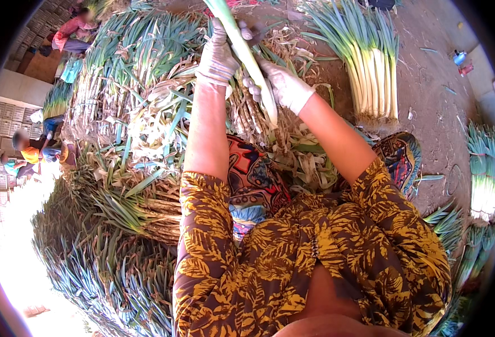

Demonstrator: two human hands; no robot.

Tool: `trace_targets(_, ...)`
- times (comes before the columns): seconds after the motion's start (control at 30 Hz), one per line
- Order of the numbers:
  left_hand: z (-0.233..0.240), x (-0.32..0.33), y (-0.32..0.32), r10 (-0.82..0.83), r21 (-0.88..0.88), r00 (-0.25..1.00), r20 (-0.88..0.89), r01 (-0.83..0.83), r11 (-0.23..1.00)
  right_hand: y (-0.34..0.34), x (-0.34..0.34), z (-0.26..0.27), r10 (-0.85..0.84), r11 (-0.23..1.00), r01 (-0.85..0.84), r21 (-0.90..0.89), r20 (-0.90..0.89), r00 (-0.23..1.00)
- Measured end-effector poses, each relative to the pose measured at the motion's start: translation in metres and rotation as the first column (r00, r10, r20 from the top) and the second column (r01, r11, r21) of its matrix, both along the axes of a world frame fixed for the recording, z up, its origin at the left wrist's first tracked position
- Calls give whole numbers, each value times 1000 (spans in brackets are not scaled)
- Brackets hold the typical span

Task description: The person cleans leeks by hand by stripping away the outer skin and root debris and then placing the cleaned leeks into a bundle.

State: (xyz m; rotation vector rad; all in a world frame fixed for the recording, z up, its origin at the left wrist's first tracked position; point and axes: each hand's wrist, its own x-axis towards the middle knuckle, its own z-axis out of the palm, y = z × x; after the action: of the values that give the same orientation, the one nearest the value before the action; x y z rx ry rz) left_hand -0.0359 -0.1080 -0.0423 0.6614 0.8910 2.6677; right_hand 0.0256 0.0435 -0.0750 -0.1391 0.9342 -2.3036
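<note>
Both of my hands wear whitish knit gloves with grey fingers. Between them a leek point(247, 57) slants, its green leaves at the top edge and its white root end low, above my lap. My left hand point(219, 59) is at the leek's left side, near the upper stalk, with fingers around it. My right hand point(282, 82) lies against the lower white shaft from the right. Under the hands are unpeeled leeks point(247, 109) with brown, dry outer leaves. To the right, a row of clean white-stemmed leeks point(373, 80) lies on the floor, roots towards me.
Heaps of untrimmed leeks point(117, 63) and peeled-off leaves point(163, 122) cover the left. More leeks point(117, 269) are piled at lower left. Tied leek bundles point(483, 172) stand at far right. Several people, one in an orange top point(29, 152), sit at far left. A blue container point(459, 57) stands upper right.
</note>
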Motion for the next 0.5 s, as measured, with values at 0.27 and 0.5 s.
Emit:
trace_targets(0.27,11,12,3,45,244,999,-25,-38,969,8,16,-6,230,973,-223,-55,176,957)
trace_targets(0.5,-42,-76,-117,-262,386,957,122,198,901,-3,87,-99,363,650,-161,743,-116,925)
